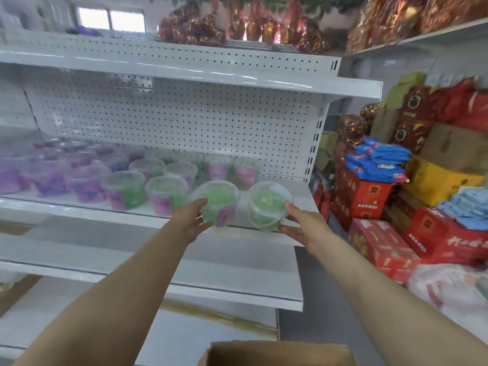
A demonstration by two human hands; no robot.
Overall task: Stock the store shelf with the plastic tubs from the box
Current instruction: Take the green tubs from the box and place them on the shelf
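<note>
Two clear plastic tubs with green contents sit at the front right of the white middle shelf (303, 196). My left hand (191, 220) grips the left green tub (220, 200), which carries a pink label. My right hand (301, 224) wraps around the right green tub (268, 204) from its right side. Both tubs rest at the shelf's front edge. Behind and to the left stand several more tubs, green ones (165, 192) near the middle and purple ones (87, 182) further left. The open cardboard box (277, 352) lies at the bottom, below my arms.
A perforated white back panel (184, 120) closes the shelf's rear, with another shelf (211, 77) overhead and a lower shelf (237, 281) beneath. Red cartons (380, 247), blue packets (377, 162) and bags are stacked on the floor at the right.
</note>
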